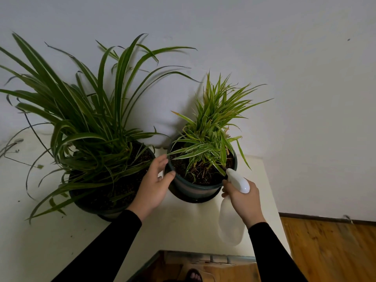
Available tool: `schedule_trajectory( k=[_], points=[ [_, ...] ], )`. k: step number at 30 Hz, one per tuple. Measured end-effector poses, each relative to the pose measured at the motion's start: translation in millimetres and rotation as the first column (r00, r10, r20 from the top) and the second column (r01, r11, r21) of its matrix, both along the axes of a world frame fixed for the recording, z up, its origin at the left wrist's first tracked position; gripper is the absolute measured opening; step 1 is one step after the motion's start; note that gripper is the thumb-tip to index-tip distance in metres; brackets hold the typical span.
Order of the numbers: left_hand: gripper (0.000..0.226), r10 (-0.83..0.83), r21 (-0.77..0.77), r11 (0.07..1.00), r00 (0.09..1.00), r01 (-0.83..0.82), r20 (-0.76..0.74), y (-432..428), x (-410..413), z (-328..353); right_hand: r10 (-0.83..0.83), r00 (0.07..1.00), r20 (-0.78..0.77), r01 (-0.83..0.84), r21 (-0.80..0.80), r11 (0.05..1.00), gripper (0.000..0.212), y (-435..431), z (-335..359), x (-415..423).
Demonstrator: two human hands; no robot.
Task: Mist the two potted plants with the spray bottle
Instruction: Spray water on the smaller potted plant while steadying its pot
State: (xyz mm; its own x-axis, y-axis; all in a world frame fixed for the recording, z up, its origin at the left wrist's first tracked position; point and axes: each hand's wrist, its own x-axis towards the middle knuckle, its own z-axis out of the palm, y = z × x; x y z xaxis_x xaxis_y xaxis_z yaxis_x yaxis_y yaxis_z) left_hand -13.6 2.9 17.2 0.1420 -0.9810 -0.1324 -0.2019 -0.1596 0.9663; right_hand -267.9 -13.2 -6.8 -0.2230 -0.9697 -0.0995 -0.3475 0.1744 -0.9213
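Gripping translucent spray bottle [228, 222], white head

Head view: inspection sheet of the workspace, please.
Surface: pale table, a few dark specks on it.
Job's things: larger plant and smaller plant stand potted side by side; spray bottle has its nozzle aimed at the smaller plant's base.
Clutter: nothing seen.
Grip: left hand rests against the rim of the smaller pot; right hand holds the spray bottle at its neck.
Cables: nothing seen.
Surroundings: plain wall behind; wooden floor to the right.
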Motion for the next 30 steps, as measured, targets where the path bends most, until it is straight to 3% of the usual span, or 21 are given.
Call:
schedule_trajectory(
  k=[7,15,25,30],
  points=[
    [0.053,-0.024,-0.006,1.0,1.0,0.024,-0.002,-1,7,-2,-0.033,0.997,0.068,0.033,-0.003,0.999,0.007,3,-8,11],
    [0.051,-0.05,-0.014,0.999,0.998,0.05,-0.023,0,13,-3,-0.021,0.999,0.027,0.02,0.031,0.999,0.001,9,-18,22],
    [0.054,-0.055,-0.011,0.998,0.998,0.054,-0.009,2,24,-7,-0.041,0.999,0.018,0.04,0.071,0.997,0.021,18,-28,32],
    [0.055,-0.061,-0.013,0.998,0.998,0.061,-0.012,5,26,-6,-0.058,0.998,-0.006,0.058,0.067,0.996,0.004,22,-27,36]
  ],
)
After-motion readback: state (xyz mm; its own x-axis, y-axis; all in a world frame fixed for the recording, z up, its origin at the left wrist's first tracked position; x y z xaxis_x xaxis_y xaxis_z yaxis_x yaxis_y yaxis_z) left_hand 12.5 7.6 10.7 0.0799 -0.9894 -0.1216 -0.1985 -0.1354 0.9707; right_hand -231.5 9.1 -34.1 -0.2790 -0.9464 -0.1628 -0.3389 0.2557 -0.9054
